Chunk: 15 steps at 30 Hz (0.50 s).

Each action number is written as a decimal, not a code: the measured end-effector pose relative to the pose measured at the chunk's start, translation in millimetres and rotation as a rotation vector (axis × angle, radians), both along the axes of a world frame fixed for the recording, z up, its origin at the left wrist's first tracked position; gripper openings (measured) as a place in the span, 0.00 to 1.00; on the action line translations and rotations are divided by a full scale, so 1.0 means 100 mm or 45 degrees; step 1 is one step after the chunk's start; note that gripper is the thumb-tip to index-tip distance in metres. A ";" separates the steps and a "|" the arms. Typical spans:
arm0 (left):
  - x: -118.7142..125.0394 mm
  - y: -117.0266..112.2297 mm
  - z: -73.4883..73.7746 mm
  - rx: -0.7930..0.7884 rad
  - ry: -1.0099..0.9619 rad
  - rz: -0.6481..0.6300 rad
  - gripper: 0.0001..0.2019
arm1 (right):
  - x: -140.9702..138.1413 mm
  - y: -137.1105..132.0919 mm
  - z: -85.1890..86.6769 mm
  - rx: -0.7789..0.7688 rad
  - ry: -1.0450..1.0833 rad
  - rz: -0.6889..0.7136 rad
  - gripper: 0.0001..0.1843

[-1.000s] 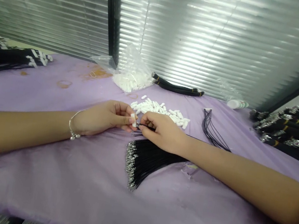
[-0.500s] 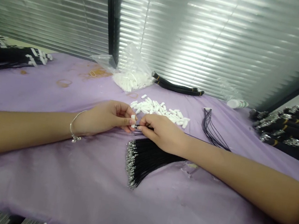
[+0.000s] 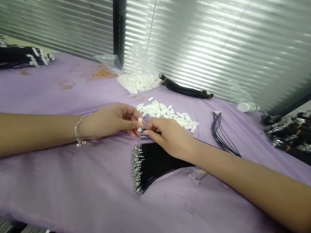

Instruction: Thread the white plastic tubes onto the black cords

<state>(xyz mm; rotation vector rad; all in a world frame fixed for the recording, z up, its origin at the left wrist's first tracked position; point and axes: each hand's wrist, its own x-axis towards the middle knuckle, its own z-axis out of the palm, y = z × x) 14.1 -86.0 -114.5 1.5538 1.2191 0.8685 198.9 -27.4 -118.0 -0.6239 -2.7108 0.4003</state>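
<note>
black wires (image 3: 151,168), lilac tablecloth (image 3: 48,178)

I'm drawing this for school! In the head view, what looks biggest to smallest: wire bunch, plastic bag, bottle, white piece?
Biggest, looking about alike: wire bunch and plastic bag. The bag is farther away, so I can't rank them.
Next: bottle
Smallest: white piece

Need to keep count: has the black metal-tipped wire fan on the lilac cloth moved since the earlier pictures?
No, the black metal-tipped wire fan lies as before against the pile of white oblong pieces.
</note>
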 end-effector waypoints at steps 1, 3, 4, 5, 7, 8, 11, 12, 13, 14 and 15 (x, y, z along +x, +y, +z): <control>0.00 0.00 0.00 0.000 0.001 -0.001 0.09 | 0.00 0.00 0.00 0.006 -0.012 0.009 0.09; 0.00 0.00 0.01 -0.002 0.006 -0.005 0.09 | -0.01 0.00 0.01 0.011 -0.035 0.025 0.09; 0.00 -0.01 0.01 -0.004 0.009 -0.005 0.09 | -0.01 0.00 0.01 0.010 -0.039 0.026 0.10; 0.00 -0.01 0.01 -0.005 0.013 -0.005 0.09 | -0.01 0.00 0.01 0.005 -0.039 0.023 0.10; 0.00 -0.01 0.00 -0.004 0.018 -0.004 0.09 | -0.01 -0.01 0.01 -0.017 -0.030 0.006 0.09; -0.01 -0.01 0.00 -0.003 0.021 -0.003 0.09 | 0.00 -0.01 0.01 -0.028 -0.019 -0.004 0.09; 0.00 0.00 0.00 -0.012 0.027 0.000 0.09 | 0.00 -0.02 0.00 -0.055 0.029 -0.011 0.08; 0.00 0.00 0.00 -0.017 0.025 0.000 0.09 | 0.00 -0.02 0.00 -0.058 0.044 -0.009 0.07; 0.00 0.00 0.00 -0.023 0.022 0.001 0.09 | 0.00 -0.02 0.00 -0.063 0.054 -0.008 0.07; 0.00 0.00 0.01 -0.028 0.019 0.002 0.09 | -0.01 -0.01 0.00 -0.069 0.060 -0.009 0.07; 0.01 0.00 0.01 -0.034 0.014 0.003 0.09 | -0.01 -0.01 0.00 -0.076 0.063 -0.012 0.07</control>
